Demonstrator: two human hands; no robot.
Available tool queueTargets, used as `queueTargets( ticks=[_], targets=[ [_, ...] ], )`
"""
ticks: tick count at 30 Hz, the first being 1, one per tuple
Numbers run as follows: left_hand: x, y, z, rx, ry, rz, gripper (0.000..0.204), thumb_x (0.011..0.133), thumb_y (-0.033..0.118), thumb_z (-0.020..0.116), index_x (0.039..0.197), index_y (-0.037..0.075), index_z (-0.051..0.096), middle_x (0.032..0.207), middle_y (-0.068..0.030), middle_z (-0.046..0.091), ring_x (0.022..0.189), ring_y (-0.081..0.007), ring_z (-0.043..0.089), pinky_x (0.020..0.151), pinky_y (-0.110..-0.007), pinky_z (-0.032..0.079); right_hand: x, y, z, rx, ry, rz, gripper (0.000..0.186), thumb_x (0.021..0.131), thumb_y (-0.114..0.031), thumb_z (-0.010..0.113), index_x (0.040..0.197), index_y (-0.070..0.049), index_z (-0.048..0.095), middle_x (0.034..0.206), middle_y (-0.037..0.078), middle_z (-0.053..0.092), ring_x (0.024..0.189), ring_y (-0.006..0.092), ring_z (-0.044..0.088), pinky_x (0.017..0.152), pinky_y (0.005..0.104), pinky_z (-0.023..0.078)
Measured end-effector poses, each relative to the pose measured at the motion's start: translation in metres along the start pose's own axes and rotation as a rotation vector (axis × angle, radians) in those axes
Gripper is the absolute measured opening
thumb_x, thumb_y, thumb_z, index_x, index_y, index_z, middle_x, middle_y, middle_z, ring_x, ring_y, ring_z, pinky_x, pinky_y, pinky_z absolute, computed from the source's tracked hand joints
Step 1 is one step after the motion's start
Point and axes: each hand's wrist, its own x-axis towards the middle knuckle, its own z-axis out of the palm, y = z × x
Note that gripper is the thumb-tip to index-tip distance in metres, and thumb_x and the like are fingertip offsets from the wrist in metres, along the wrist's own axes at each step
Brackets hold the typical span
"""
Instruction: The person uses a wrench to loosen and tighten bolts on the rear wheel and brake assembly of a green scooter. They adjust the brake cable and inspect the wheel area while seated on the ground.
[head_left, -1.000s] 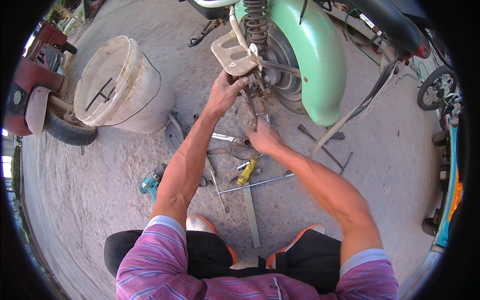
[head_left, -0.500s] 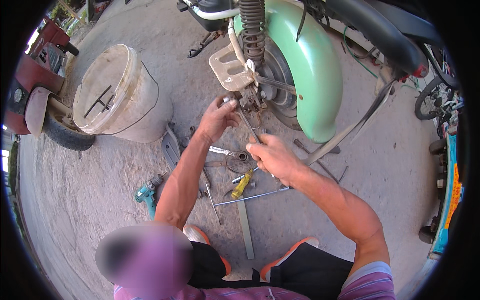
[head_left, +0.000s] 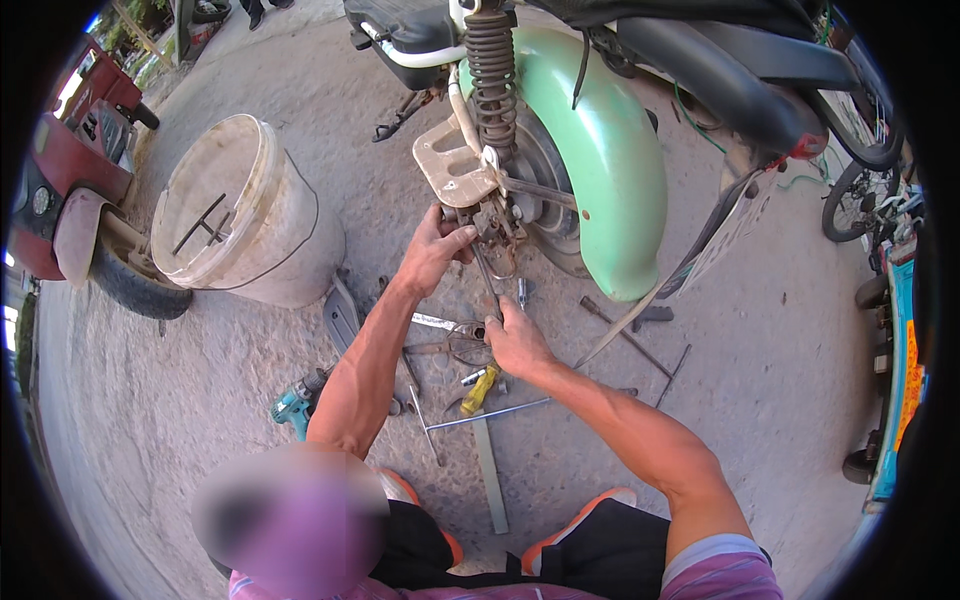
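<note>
My left hand (head_left: pixel 437 254) is closed against the hub parts (head_left: pixel 490 218) of a two-wheeler's wheel; what its fingers hold is hidden. In my right hand (head_left: pixel 520 343) is a slim metal bar (head_left: pixel 485 275), its upper end touching or close to those parts and its lower end covered by my fist. Above the hands, a pale mounting bracket (head_left: pixel 455 165) stands beside a dark coil spring (head_left: pixel 492 85). A mint green fender (head_left: pixel 610 170) curves over the wheel (head_left: pixel 556 190).
Around my feet lie a yellow-handled tool (head_left: pixel 479 391), a long T-handle wrench (head_left: pixel 490 414), a flat strip (head_left: pixel 489 470) and a teal drill (head_left: pixel 294 405). A dirty white bucket (head_left: pixel 300 240) stands left; a black-seated two-wheeler (head_left: pixel 740 80) is at upper right.
My left hand has closed in against the hub, its fingers less spread. My right hand has come lower and slightly left with the bar. The view has shifted a little.
</note>
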Motion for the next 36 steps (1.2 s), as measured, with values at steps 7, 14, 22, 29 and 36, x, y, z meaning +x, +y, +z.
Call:
queueTargets(
  ticks=[7, 14, 22, 29, 36],
  targets=[
    [0.004, 0.007, 0.006, 0.119, -0.025, 0.049, 0.057, 0.098, 0.009, 0.068, 0.147, 0.003, 0.038, 0.107, -0.0071, 0.063, 0.086, -0.0137, 0.060, 0.074, -0.032, 0.052, 0.037, 0.020, 0.004, -0.168, 0.025, -0.012, 0.046, 0.094, -0.020, 0.055, 0.135, 0.003, 0.054, 0.119, 0.035, 0.066, 0.113, 0.0519, 0.064, 0.099, 0.0566, 0.050],
    [0.015, 0.000, 0.009, 0.234, -0.031, 0.232, 0.054, 0.101, 0.007, 0.065, 0.147, 0.002, 0.037, 0.106, -0.0058, 0.060, 0.086, -0.0127, 0.058, 0.074, -0.032, 0.051, 0.074, 0.015, 0.014, -0.226, 0.072, 0.027, 0.044, 0.093, -0.019, 0.055, 0.130, 0.005, 0.055, 0.122, 0.036, 0.065, 0.116, 0.0510, 0.063, 0.101, 0.0549, 0.050],
    [0.007, 0.022, -0.002, 0.064, -0.144, -0.055, 0.050, 0.101, 0.013, 0.067, 0.143, 0.003, 0.041, 0.104, -0.0080, 0.063, 0.081, -0.0158, 0.064, 0.074, -0.032, 0.056, 0.008, -0.043, -0.031, -0.371, -0.044, -0.008, 0.043, 0.095, -0.032, 0.062, 0.117, 0.005, 0.060, 0.113, 0.029, 0.069, 0.104, 0.0445, 0.069, 0.093, 0.0510, 0.054],
    [0.000, 0.011, 0.008, -0.621, -0.154, -0.175, 0.038, 0.102, 0.023, 0.068, 0.131, 0.007, 0.048, 0.094, -0.0074, 0.069, 0.075, -0.0170, 0.069, 0.066, -0.034, 0.059, -0.029, -0.124, -0.102, 1.030, -0.404, 0.246, 0.022, 0.102, -0.030, 0.063, 0.101, -0.010, 0.056, 0.074, -0.004, 0.049, 0.055, 0.0036, 0.045, 0.047, 0.0225, 0.038],
    [-0.005, 0.005, 0.008, -0.541, -0.079, -0.163, 0.043, 0.100, 0.024, 0.070, 0.132, 0.006, 0.047, 0.096, -0.0069, 0.066, 0.072, -0.0167, 0.065, 0.068, -0.035, 0.056, -0.037, -0.091, -0.063, 0.604, -0.333, 0.173, 0.032, 0.099, -0.026, 0.060, 0.120, -0.001, 0.057, 0.077, 0.000, 0.057, 0.063, 0.0096, 0.053, 0.057, 0.0283, 0.046]
  ],
)
